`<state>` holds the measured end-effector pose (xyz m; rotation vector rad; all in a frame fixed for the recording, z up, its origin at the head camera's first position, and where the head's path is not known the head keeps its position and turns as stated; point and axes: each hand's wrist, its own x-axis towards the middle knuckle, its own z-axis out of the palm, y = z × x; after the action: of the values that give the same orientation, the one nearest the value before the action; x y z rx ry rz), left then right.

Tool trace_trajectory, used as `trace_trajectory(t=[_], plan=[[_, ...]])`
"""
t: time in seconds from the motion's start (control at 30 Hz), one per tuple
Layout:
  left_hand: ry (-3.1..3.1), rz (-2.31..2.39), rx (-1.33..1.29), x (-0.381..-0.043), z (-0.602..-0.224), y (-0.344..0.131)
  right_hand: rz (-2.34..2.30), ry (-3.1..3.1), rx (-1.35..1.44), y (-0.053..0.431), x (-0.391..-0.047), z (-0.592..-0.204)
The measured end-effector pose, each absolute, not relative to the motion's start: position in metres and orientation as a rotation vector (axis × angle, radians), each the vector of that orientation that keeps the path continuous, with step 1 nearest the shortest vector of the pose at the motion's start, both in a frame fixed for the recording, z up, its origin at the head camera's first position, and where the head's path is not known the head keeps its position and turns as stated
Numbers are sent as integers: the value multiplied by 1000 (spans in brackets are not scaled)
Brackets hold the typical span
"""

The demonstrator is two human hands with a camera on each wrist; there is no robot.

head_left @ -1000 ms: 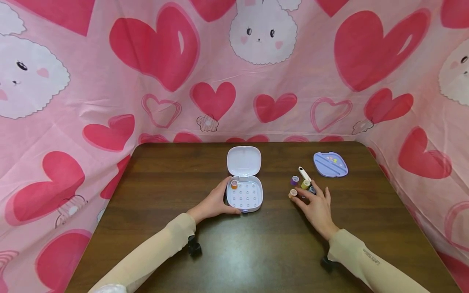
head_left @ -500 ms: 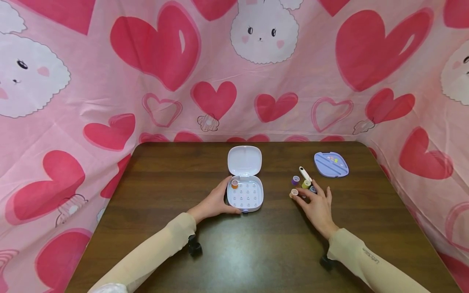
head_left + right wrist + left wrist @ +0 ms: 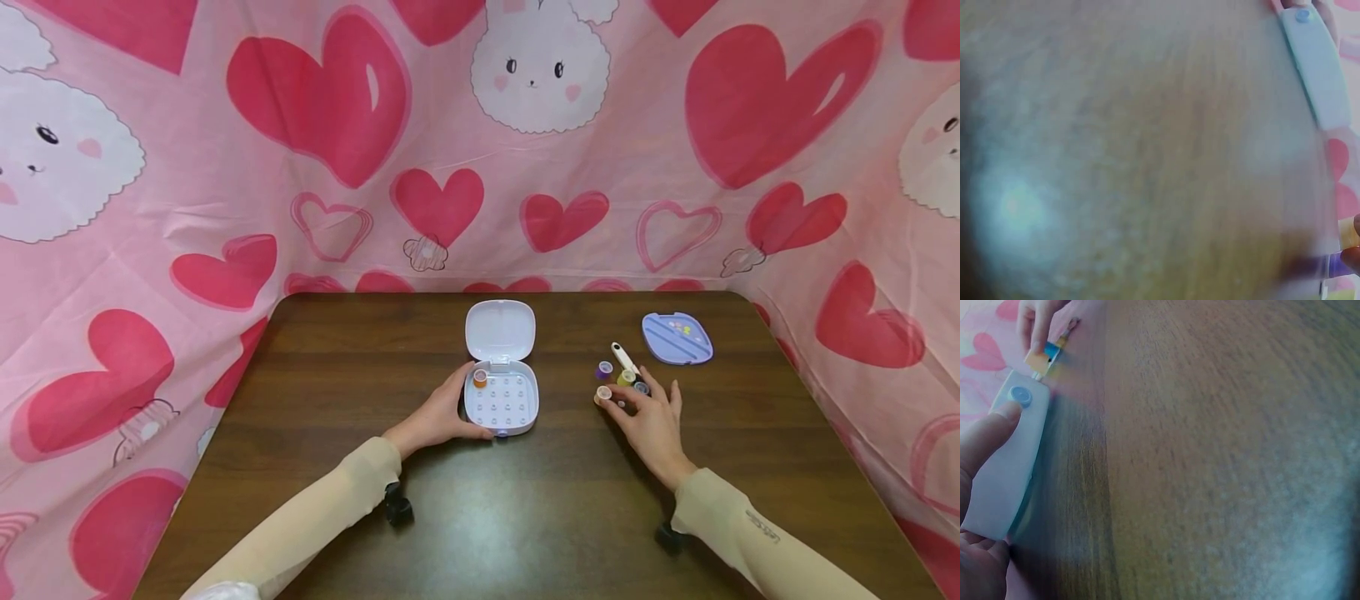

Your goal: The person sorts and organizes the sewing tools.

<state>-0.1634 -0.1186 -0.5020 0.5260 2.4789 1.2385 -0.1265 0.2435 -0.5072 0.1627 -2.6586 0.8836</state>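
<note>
My left hand (image 3: 438,417) grips the left side of an open white sewing box (image 3: 501,417), its thumb at the front latch (image 3: 1020,396). Rows of small pegs cover the box floor, and an orange thread spool (image 3: 480,379) sits at the back left corner. Over to the right, my right hand (image 3: 652,429) pinches a pale orange thread spool (image 3: 603,393) between thumb and index finger. Close by its fingers stand a purple spool (image 3: 604,369), a yellow spool (image 3: 626,378) and a dark bluish spool (image 3: 641,388), the last partly hidden by the hand.
A white-handled tool (image 3: 622,356) lies behind the spools; its far end is hidden. Further back right is a lavender tray (image 3: 677,338) with small coloured pieces on it. The box lid (image 3: 500,330) is tipped back on the brown table (image 3: 360,342). Pink heart-patterned cloth surrounds the table.
The pinched pale orange spool has shifted very slightly to the right with my right hand's fingers. My left hand and the box stay in place.
</note>
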Motion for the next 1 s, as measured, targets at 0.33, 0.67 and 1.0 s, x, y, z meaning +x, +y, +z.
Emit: trace_trajectory(t=[0.33, 0.67, 1.0], plan=[[2478, 1243, 533, -163, -502, -119, 858, -2620, 191, 239, -127, -501], [2482, 1246, 532, -163, -502, -119, 851, -2576, 244, 233, -131, -497], [2482, 1240, 536, -163, -501, -119, 899, -2615, 267, 220, -135, -490]])
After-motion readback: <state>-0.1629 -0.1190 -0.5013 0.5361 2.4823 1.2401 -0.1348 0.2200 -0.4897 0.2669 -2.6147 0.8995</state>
